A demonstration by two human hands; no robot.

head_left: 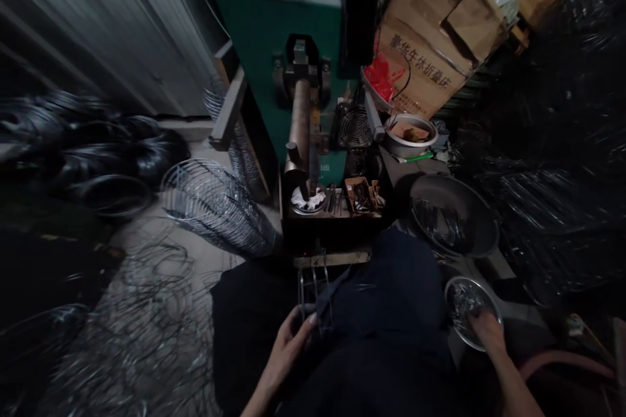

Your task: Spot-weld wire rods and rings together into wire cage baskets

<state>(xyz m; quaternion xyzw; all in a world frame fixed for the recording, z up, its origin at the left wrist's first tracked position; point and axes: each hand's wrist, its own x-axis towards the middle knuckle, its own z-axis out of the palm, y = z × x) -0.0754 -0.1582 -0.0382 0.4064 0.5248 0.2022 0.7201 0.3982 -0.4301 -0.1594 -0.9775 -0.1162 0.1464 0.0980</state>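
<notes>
My left hand [293, 339] is over my lap, its thumb and fingers closed on the near end of a small wire frame [315, 283]. Thin parallel rods with crosspieces make up this frame, and its far end reaches the front edge of the machine's tray. On the right, my right hand [489, 331] dips into a round metal bowl [450, 332]. Small shiny metal pieces [464, 300] lie in it by the fingertips, which are blurred and partly hidden. Whether they grip a piece cannot be made out.
Ahead stands a green machine [249, 45] with a thick metal arm [300, 117]. Stacked wire rings [220, 202] lean at its left; loose wire [141, 313] covers the floor. A dark pan [482, 208], a metal basin [411, 146] and a cardboard box [415, 39] are right.
</notes>
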